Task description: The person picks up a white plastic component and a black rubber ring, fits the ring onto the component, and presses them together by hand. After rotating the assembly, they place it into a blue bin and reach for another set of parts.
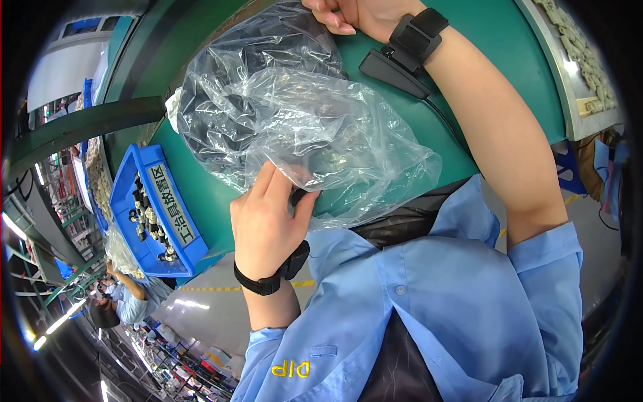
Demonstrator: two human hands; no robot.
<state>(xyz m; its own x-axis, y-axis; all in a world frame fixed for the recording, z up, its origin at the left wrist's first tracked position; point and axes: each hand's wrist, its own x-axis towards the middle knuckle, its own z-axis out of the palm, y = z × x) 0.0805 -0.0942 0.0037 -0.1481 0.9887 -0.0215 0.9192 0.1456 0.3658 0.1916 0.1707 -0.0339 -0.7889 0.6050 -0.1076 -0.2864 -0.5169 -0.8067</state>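
A large, crumpled clear plastic bag (335,127) lies over the green work surface in front of me. My left hand (271,208) is closed at the bag's near edge, with its fingertips partly under the clear film. Something small and dark shows between the thumb and fingers, too little of it to name. Beyond the bag, at the upper edge of the view, my right hand (365,17) has its fingers curled. Part of that hand is cut off, and whatever it may hold is hidden. Black straps circle both wrists, and a black device (392,70) with a cable sits by the right one.
A blue bin (184,224) with small black and white parts stands at the left edge of the green table (529,87). At the right is a pale-framed tray (573,107) of beige pieces. Another person (134,301) works farther off at the left.
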